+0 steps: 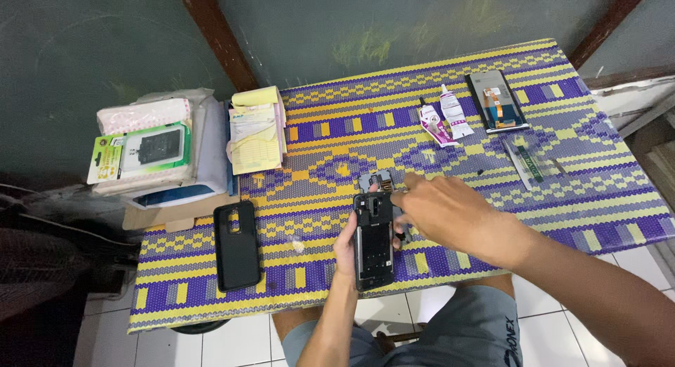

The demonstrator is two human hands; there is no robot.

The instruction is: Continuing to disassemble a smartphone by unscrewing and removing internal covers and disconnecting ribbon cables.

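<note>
The left hand holds a black opened phone with its back taken off, gripping it by the long sides so its insides face up and are easy to see. The phone sits just above the near edge of the table, in front of the person's knees. The right hand comes over the top end of the phone with its fingers pinched close together there; I cannot tell if they hold a tiny part. A small dark inner cover piece lies just behind the phone. A black rubber phone case lies flat to the left, out of the way. Two small glue tubes, a dark phone screen panel and a thin flat tool rest farther back. The woven mat of purple and yellow plastic covers the table. Yellow paper pads and a stack of boxes sit at the left. Behind is a dark green wall, below a white tile floor.
</note>
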